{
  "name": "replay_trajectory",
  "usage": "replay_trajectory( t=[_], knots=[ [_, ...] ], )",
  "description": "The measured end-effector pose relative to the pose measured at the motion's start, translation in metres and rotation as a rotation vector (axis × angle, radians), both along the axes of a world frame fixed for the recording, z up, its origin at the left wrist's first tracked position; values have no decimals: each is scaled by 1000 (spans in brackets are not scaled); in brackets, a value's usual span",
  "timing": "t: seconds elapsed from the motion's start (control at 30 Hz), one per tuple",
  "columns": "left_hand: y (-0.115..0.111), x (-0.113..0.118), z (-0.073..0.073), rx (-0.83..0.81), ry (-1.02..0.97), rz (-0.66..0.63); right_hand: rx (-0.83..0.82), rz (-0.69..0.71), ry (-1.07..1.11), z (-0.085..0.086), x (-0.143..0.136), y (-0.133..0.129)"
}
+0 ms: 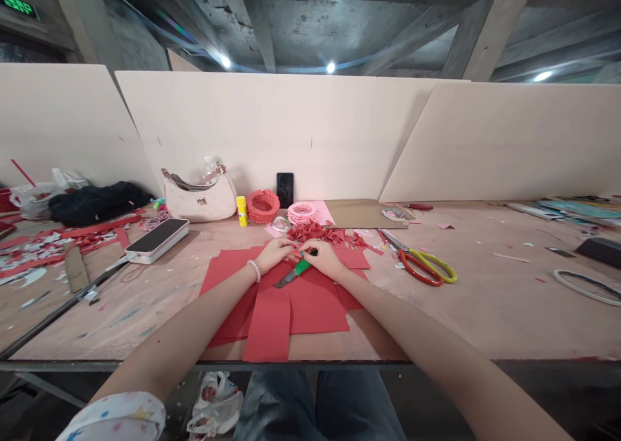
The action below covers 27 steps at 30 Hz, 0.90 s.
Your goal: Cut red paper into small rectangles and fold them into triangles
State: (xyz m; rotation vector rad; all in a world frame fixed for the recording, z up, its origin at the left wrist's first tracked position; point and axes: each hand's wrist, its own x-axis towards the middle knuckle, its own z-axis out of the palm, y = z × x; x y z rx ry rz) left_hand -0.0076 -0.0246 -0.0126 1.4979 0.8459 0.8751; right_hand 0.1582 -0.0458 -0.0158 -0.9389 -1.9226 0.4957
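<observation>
Both hands over red sheets (315,311), fingertips nearly meeting. Left hand (277,253): fingers bent together, tips by a small red piece between the hands. Right hand (322,258): fingers curled in, tips at the same piece. Piece too small to tell which hand pinches it.

Knife (301,268), green handle, right below the fingertips, handle end partly behind the right hand's fingers, blade angled toward the near left. Can't tell if the right hand grips it or it just lies there.

Red strip (268,328) on top of the sheets, on the near side of the left hand, running to the surface (460,318) edge. Pile of red bits (330,234) just beyond both hands. Bracelet (255,271) on left wrist.

Beyond the left hand: glue stick (242,211), upright, yellow; red ring (262,216) beside it; tape roll (281,229) nearer the hand. Beyond the fingertips: pink ring (301,219); black phone (285,190) stood up against the white board (310,137). Cardboard (356,215) lies flat beyond the right hand.

Right of the right hand, apart from it: scissors (406,256), red and yellow handles, blades pointing away.

Far left of the left hand: white bag (198,202), dark-topped white device (158,242), dark cloth (99,202), red and white scraps (43,253).
</observation>
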Motion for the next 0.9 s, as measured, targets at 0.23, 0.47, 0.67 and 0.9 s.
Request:
replay_trajectory(
  t=[0.23,0.47,0.67,0.9],
  knots=[
    [0,1,-2,58,3,-23,10,17,16,3,0,-2],
    [4,0,-8,121,46,-1,5,38,13,2,0,-2],
    [4,1,-9,210,109,31,11,42,-5,2,0,-5],
    [2,-2,-5,322,181,55,19,77,-22,3,-2,-5]
  ],
)
